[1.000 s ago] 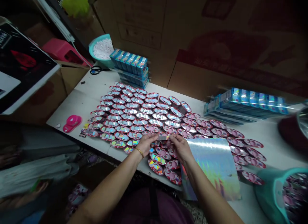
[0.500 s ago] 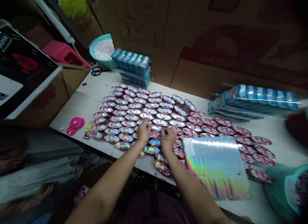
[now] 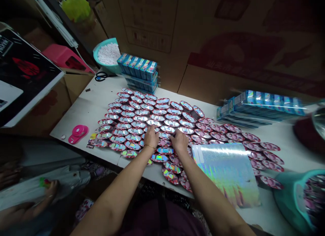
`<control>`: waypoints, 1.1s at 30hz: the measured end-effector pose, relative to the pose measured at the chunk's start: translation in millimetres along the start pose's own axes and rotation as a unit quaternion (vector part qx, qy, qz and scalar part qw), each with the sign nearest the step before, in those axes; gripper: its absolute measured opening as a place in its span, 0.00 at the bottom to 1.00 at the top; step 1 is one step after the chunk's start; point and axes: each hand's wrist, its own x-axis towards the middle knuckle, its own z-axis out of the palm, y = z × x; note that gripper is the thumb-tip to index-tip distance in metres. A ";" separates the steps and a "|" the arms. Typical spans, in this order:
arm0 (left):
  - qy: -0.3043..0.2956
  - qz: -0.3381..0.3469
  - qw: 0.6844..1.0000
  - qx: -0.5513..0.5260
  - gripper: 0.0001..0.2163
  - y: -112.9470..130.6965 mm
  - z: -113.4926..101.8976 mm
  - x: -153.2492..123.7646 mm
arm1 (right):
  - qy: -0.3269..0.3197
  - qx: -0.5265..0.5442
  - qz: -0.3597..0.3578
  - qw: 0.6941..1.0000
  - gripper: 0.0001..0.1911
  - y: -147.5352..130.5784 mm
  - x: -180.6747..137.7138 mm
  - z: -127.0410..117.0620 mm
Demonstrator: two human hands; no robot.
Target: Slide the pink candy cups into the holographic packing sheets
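Note:
Rows of oval, red-rimmed pieces stand close together on the white table [image 3: 76,109]. Many, such as the oval piece [image 3: 155,123] beyond my hands, have a shiny silver top. Others, like the pink-topped piece [image 3: 199,139] to the right, show a pink round in the middle. My left hand [image 3: 151,138] is closed, fingertips down at the left end of a silver-topped piece [image 3: 165,136]. At its right end my right hand [image 3: 180,141] has its fingers pinched together. Whatever either hand grips is too small or hidden. A rainbow-shiny sheet [image 3: 223,171] lies right of my right forearm, over some pieces.
Blue boxed packs [image 3: 138,73] and more blue packs [image 3: 261,105] stand along the back. A bowl of white pellets [image 3: 98,55], scissors [image 3: 101,77] and a pink tool [image 3: 78,133] are left. A teal bucket [image 3: 286,198] stands right. Another person's hand [image 3: 52,188] is at lower left.
My right hand has turned and shifted slightly right, its fingers lower at the oval piece. My left hand stays nearly in place. The other person's hand has moved, and the view has shifted slightly.

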 end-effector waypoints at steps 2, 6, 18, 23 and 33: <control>-0.016 -0.011 1.000 0.004 0.11 -2.9 -1.9 4.3 | -0.047 -0.030 -0.019 0.998 0.13 -4.0 11.8 -6.0; 0.000 -0.009 1.000 0.019 0.12 2.3 -7.2 2.7 | -0.082 0.009 -0.086 0.993 0.08 13.8 23.7 -21.7; -0.191 0.192 0.960 0.069 0.08 131.4 69.9 -57.2 | 0.092 0.038 -0.310 0.945 0.13 198.9 -4.8 -56.7; -0.133 0.173 0.974 0.064 0.06 138.9 81.2 -60.4 | 0.022 -0.080 -0.374 0.924 0.18 206.5 -8.1 -37.9; -0.129 0.145 0.981 0.017 0.06 141.4 84.9 -67.4 | -0.017 0.005 -0.313 0.949 0.12 203.5 -37.2 -76.7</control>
